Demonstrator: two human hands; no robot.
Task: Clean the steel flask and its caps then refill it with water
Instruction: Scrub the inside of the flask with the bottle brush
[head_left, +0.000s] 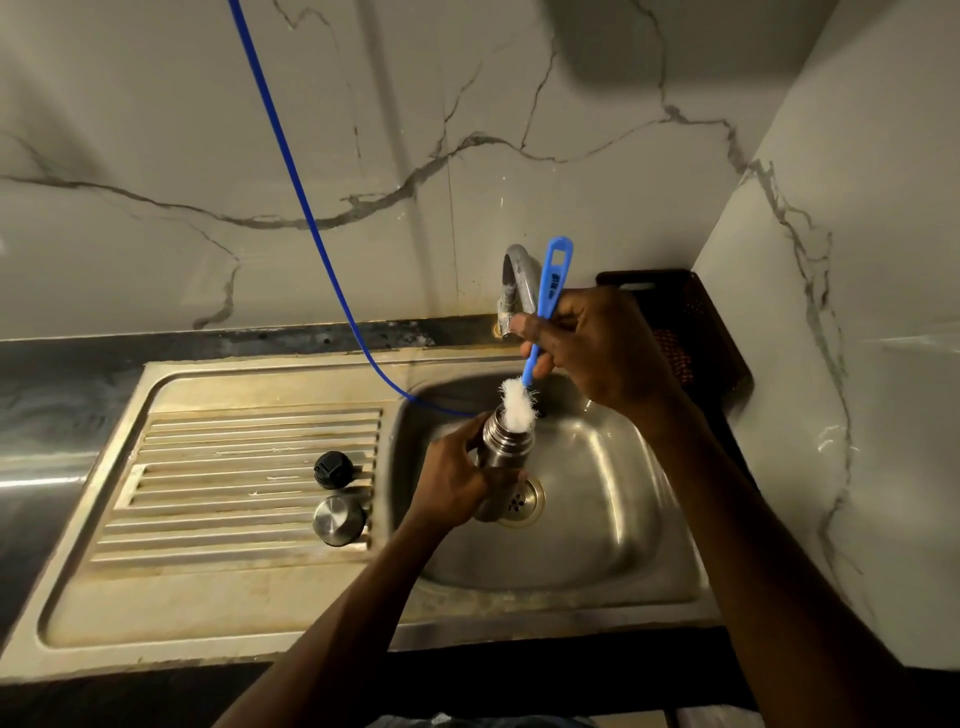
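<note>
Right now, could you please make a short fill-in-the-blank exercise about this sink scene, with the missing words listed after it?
1. The left hand grips the steel ____ over the sink basin.
2. The right hand holds a bottle brush whose handle is ____ in colour.
3. The white bristles sit at the flask's ____.
4. The black cap and the steel cap rest on the ____.

Missing words: flask; blue; mouth; drainboard

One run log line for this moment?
left hand holds flask over sink | right hand holds brush, bristles at mouth | caps off
</note>
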